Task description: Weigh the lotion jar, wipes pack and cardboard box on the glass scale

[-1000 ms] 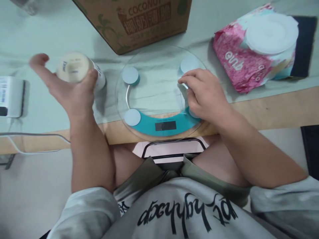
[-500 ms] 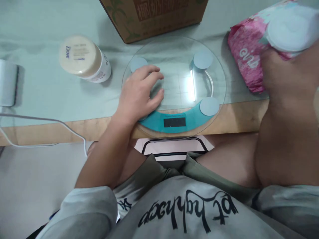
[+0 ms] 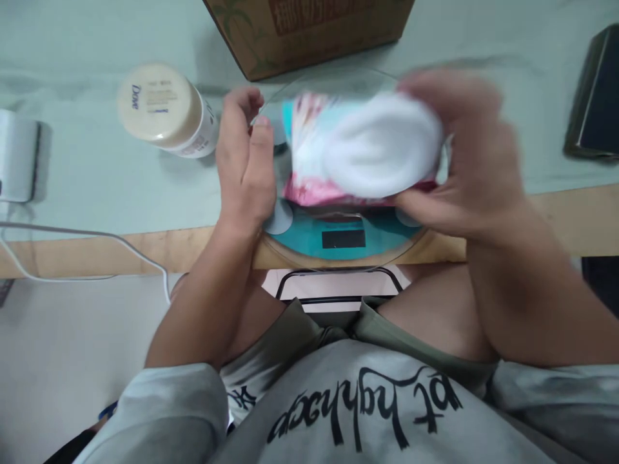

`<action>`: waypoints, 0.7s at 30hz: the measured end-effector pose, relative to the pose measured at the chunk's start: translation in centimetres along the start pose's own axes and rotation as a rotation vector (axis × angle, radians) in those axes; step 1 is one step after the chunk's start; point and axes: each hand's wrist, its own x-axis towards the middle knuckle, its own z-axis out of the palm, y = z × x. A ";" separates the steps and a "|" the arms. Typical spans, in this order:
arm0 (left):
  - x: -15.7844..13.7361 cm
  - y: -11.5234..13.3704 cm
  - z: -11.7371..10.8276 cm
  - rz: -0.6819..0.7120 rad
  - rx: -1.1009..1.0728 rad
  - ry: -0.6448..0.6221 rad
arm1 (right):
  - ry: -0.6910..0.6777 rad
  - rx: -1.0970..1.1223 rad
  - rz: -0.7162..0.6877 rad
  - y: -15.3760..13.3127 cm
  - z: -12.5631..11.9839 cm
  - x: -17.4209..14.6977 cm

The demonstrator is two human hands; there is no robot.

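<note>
A pink and white wet wipes pack with a white oval lid is over the round glass scale; motion blurs it, and I cannot tell whether it touches the glass. My right hand grips the pack's right end, thumb along the near side. At the scale's left edge is my left hand, holding nothing, its thumb and fingers curved and apart beside the pack's left end. The scale's dark display shows in the teal strip at the front; the pack hides most of the glass.
A cream-lidded Dove jar stands left of my left hand. Behind the scale is a brown cardboard box. A white device with a cable lies far left, a dark case far right. The wooden table edge runs in front.
My right hand has carried the wet wipes pack from the right side of the table leftward over the scale. My left hand has shifted left and turned upright at the scale's edge.
</note>
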 end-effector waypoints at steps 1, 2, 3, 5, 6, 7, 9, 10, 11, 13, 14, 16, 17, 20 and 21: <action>0.0 0.3 0.0 -0.017 -0.009 -0.005 | -0.043 -0.010 -0.055 -0.3 0.1 0.1; 0.0 0.8 0.0 -0.033 -0.010 -0.013 | -0.065 0.026 -0.087 -0.2 0.2 0.1; 0.1 1.4 0.1 -0.044 -0.010 -0.031 | -0.038 0.110 -0.089 0.2 0.4 0.1; 0.3 2.7 0.1 -0.026 0.003 -0.103 | 0.146 0.293 -0.013 1.4 0.8 -0.2; 0.4 3.2 0.1 -0.020 0.013 -0.146 | 0.230 0.323 0.079 2.2 1.2 -0.4; 0.5 3.7 0.1 -0.035 0.028 -0.181 | 0.268 0.293 0.187 3.0 1.6 -0.6; 0.8 4.4 0.1 -0.089 0.079 -0.208 | 0.211 0.129 0.350 4.3 2.5 -1.2; 0.9 4.6 0.0 -0.115 0.102 -0.204 | 0.145 0.057 0.372 4.8 2.9 -1.4; 0.9 4.7 0.0 -0.136 0.118 -0.199 | 0.097 0.012 0.359 5.1 3.2 -1.6; 1.0 4.8 0.0 -0.144 0.126 -0.196 | 0.072 -0.013 0.318 5.5 3.5 -1.8; 1.0 4.7 0.1 -0.144 0.120 -0.198 | 0.082 0.007 0.325 5.4 3.5 -1.9; 1.0 4.6 0.1 -0.151 0.107 -0.196 | 0.153 0.075 0.349 4.9 3.2 -1.7; 1.0 4.5 0.1 -0.156 0.103 -0.195 | 0.216 0.109 0.342 4.4 2.9 -1.6; 1.0 4.7 0.1 -0.162 0.089 -0.203 | 0.356 0.147 0.163 2.4 1.9 -1.2; 1.0 4.8 0.1 -0.166 0.089 -0.199 | 0.331 0.133 0.083 1.6 1.6 -1.0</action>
